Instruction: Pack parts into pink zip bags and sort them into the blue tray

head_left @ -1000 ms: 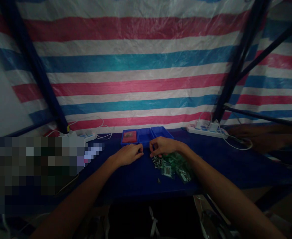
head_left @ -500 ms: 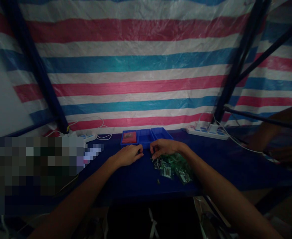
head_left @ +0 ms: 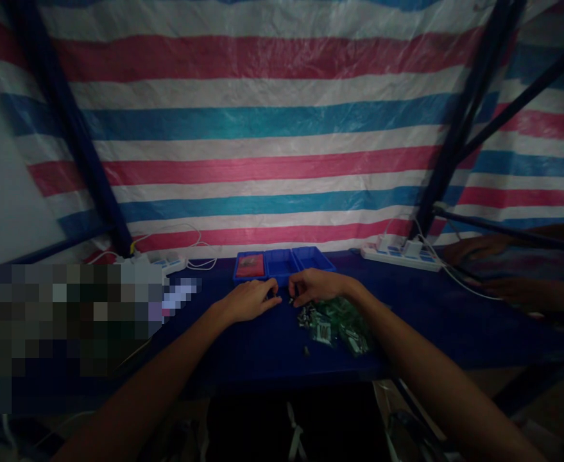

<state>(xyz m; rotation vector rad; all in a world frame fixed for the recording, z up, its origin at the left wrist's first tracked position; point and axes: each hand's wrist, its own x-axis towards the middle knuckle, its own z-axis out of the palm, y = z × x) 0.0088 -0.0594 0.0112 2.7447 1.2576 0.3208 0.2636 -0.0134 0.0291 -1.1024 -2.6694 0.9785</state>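
My left hand (head_left: 250,300) rests on the blue table with its fingers curled and the thumb forward. Something small and dark shows at its fingertips, too tiny to name. Opposite it, my right hand (head_left: 319,286) is closed in a pinch, and a small shiny metal piece (head_left: 291,299) shows at the fingertips. Below the right hand lies a loose pile of small metal parts (head_left: 305,317). Beside the pile are a clear bag of metal parts (head_left: 324,332) and green plastic bags (head_left: 346,313), partly behind my right forearm. One small part (head_left: 306,351) lies alone nearer the front edge.
Behind my hands stands a blue three-compartment tray (head_left: 294,270); its left compartment holds a red packet (head_left: 251,265). Power strips (head_left: 401,255) with white cables lie at the back. At right are another person's hands (head_left: 503,292). A blurred-out area covers the left.
My left thumb has moved slightly right, toward the right hand. The right hand has barely shifted. The other person's arms at right have changed position.
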